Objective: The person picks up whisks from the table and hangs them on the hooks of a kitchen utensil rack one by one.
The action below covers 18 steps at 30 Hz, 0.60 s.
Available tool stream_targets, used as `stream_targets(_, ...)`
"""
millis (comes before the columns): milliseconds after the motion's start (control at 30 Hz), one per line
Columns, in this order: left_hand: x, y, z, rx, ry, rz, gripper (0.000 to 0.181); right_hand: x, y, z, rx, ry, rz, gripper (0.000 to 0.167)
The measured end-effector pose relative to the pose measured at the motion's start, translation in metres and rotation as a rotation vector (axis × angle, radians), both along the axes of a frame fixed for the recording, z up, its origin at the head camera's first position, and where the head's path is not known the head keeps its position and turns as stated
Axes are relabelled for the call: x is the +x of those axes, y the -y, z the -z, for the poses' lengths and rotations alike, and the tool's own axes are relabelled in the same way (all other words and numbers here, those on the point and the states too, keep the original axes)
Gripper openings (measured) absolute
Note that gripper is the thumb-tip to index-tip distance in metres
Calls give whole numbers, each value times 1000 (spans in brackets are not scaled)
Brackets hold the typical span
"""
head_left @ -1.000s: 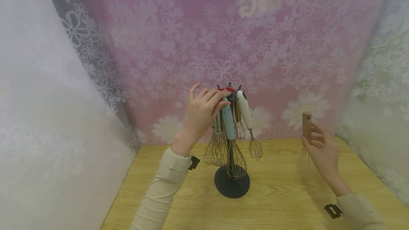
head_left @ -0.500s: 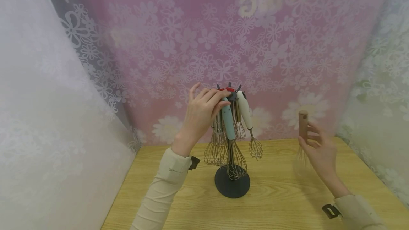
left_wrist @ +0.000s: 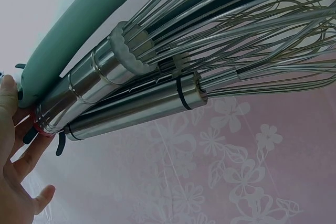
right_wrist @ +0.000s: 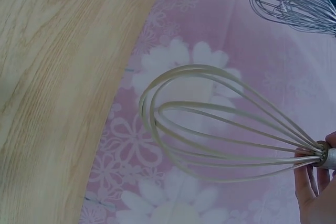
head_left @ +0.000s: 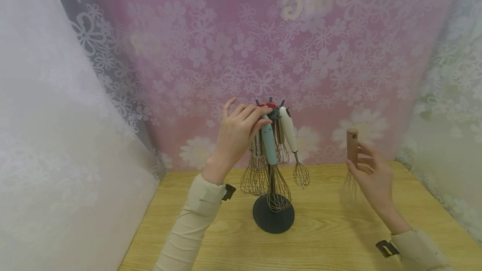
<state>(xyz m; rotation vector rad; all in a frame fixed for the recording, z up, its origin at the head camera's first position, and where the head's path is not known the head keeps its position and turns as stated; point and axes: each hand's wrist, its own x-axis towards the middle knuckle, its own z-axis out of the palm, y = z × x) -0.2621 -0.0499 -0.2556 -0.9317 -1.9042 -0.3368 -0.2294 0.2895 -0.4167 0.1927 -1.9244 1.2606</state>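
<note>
A black stand [head_left: 273,221] on the table carries several hanging whisks. Its front whisk has a teal handle [head_left: 269,145]; to the right hangs one with a white handle [head_left: 288,129]. My left hand [head_left: 237,131] grips the stand's top, thumb by the teal handle and fingers over the hub. In the left wrist view, steel-handled whisks [left_wrist: 142,111] hang beside the teal one. Off to the right, my right hand [head_left: 376,179] pinches a whisk by its wooden handle [head_left: 352,145], held upright with its pale wires [right_wrist: 220,129] downward, above the table and apart from the stand.
The wood-grain table [head_left: 211,241] reaches back to a pink flowered curtain [head_left: 211,53]. A white sheet [head_left: 75,137] closes off the left side, and a pale flowered sheet [head_left: 448,116] the right.
My right hand has drifted slightly left with the wooden-handled whisk, bringing it a little closer to the stand. The left hand and the stand have stayed put.
</note>
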Motion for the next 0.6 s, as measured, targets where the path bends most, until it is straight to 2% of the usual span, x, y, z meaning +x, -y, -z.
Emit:
stream_targets(267, 1, 0, 1, 1, -4, 2, 26, 2, 6, -5, 20, -52, -40, 66)
stream_targets(600, 0, 0, 0, 0, -11, -4, 26, 5, 11, -8, 23, -52, -66, 67)
